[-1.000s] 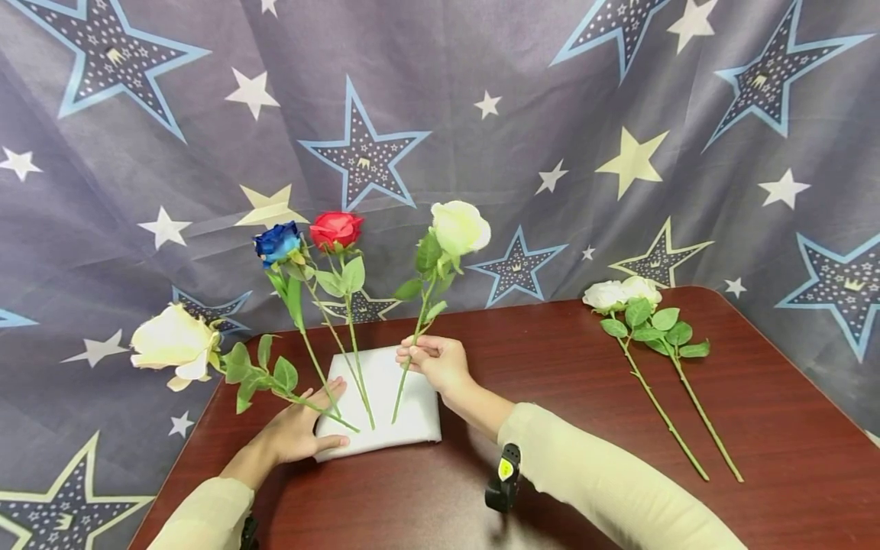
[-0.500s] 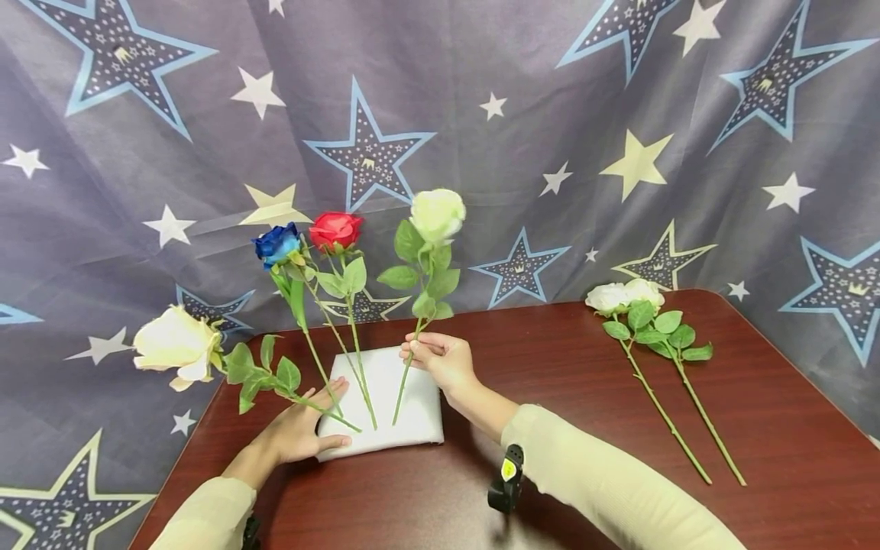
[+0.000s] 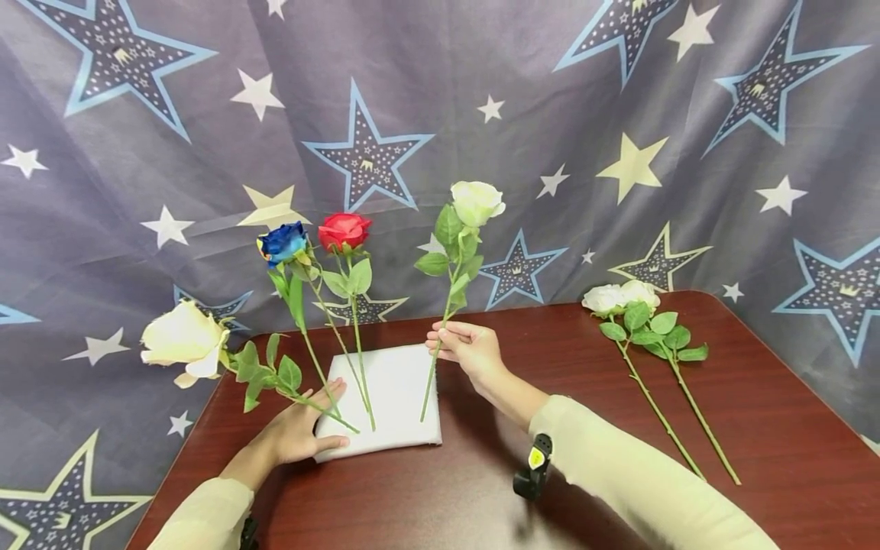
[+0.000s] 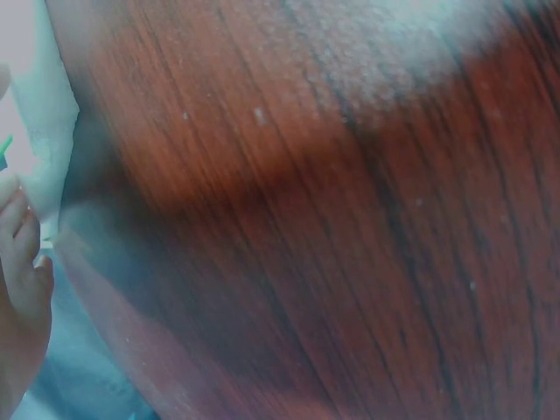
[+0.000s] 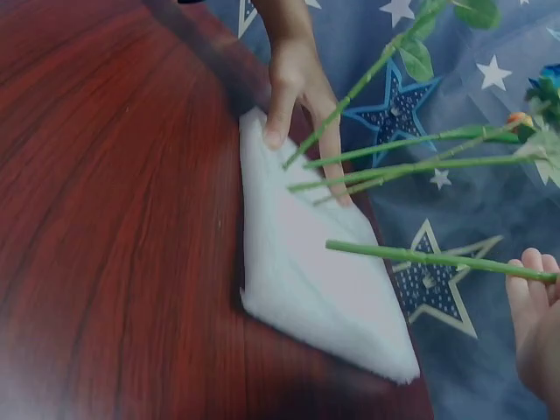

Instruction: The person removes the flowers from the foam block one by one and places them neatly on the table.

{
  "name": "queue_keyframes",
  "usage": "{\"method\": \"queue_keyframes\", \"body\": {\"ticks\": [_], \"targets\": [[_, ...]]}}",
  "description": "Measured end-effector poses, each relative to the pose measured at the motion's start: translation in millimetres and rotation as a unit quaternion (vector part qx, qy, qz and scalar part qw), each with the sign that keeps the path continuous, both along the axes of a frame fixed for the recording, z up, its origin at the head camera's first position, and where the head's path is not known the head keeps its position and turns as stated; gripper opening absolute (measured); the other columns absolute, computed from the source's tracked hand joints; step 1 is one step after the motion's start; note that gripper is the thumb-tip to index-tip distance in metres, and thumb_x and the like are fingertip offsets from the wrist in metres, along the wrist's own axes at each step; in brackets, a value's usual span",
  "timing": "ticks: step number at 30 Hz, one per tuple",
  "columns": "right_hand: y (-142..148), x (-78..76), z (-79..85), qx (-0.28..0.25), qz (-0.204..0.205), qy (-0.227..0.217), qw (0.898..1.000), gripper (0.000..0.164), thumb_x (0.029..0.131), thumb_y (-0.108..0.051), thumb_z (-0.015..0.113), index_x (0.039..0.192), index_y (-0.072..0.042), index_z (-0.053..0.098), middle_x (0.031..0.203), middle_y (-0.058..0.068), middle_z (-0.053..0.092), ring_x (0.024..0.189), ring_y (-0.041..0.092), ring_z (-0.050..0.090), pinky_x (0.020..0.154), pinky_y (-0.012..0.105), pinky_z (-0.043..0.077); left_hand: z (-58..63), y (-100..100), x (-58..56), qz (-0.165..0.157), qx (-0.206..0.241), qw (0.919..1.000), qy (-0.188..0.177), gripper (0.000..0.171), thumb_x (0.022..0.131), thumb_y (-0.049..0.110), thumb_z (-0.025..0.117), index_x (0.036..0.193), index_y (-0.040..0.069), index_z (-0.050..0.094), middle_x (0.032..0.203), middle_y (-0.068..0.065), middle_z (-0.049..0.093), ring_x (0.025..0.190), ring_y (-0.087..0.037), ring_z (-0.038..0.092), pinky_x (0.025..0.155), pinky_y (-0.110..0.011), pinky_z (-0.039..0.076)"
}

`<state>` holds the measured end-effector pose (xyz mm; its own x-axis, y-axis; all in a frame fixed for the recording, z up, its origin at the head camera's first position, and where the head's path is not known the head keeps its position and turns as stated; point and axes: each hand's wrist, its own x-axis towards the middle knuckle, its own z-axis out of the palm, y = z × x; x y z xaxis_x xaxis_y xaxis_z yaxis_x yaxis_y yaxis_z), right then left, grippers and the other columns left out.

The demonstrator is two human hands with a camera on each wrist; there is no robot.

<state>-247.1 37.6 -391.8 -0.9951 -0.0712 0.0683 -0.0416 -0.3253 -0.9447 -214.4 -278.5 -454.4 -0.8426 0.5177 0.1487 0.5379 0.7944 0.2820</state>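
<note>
My left hand [image 3: 299,428] rests on the left side of a white foam block [image 3: 402,382], its fingers and thumb spread. With thumb and fingertips, my right hand [image 3: 474,355] pinches the stem of a pale white rose [image 3: 477,203], held nearly upright. The cut end of that stem [image 5: 394,254] hovers by the block's face in the right wrist view. Standing in the block are a blue rose [image 3: 283,243] and a red rose [image 3: 345,231]. A cream rose [image 3: 182,344] leans far left out of it. The left wrist view shows mostly tabletop and a hand's edge.
Two more white roses [image 3: 622,296] lie side by side on the right of the dark red wooden table [image 3: 550,359]. Behind the table hangs a grey curtain [image 3: 426,69] with stars. A black wrist strap [image 3: 532,467] hangs below the right sleeve.
My right hand has moved right with the white rose, and its stem end has shifted toward the block's right edge. The bloom has turned and tilted right. My left hand stays put.
</note>
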Motion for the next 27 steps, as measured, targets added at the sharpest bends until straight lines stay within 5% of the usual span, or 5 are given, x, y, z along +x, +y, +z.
{"method": "queue_keyframes", "body": {"ticks": [5, 11, 19, 27], "targets": [[18.5, 0.4, -1.8, 0.007, 0.014, -0.02, 1.0, 0.031, 0.094, 0.004, 0.053, 0.12, 0.02, 0.056, 0.114, 0.04, 0.06, 0.073, 0.012, 0.073, 0.087, 0.046, 0.057, 0.0, -0.1, 1.7, 0.007, -0.007, 0.9999, -0.004, 0.089, 0.076, 0.046, 0.076, 0.143, -0.001, 0.042, 0.15, -0.022, 0.041, 0.138, -0.041, 0.04, 0.109, -0.057, 0.035], [38.9, -0.4, -3.4, 0.038, 0.054, -0.035, 0.997, 0.033, 0.094, 0.003, 0.053, 0.122, 0.02, 0.053, 0.107, 0.032, 0.068, 0.079, 0.015, 0.073, 0.084, 0.041, 0.058, -0.6, -0.3, 0.5, 0.004, -0.006, 1.0, 0.003, 0.088, 0.076, 0.044, 0.077, 0.142, -0.002, 0.043, 0.149, -0.022, 0.042, 0.137, -0.04, 0.041, 0.108, -0.056, 0.036], [64.3, 2.4, -9.2, 0.081, 0.123, -0.056, 0.988, 0.041, 0.091, 0.008, 0.051, 0.129, 0.022, 0.045, 0.118, 0.037, 0.061, 0.086, 0.02, 0.072, 0.09, 0.044, 0.056, 0.4, -0.2, -1.3, 0.0, -0.003, 1.0, 0.0, 0.088, 0.077, 0.044, 0.076, 0.143, -0.002, 0.042, 0.149, -0.022, 0.042, 0.138, -0.04, 0.04, 0.109, -0.056, 0.035], [84.9, 8.8, -13.4, 0.102, 0.148, -0.065, 0.982, 0.043, 0.091, 0.008, 0.053, 0.129, 0.024, 0.042, 0.11, 0.031, 0.067, 0.083, 0.016, 0.072, 0.091, 0.045, 0.056, -0.1, -1.1, 0.3, 0.005, -0.002, 1.0, -0.006, 0.088, 0.077, 0.045, 0.076, 0.143, -0.002, 0.042, 0.15, -0.022, 0.041, 0.138, -0.04, 0.04, 0.11, -0.056, 0.035]]}}
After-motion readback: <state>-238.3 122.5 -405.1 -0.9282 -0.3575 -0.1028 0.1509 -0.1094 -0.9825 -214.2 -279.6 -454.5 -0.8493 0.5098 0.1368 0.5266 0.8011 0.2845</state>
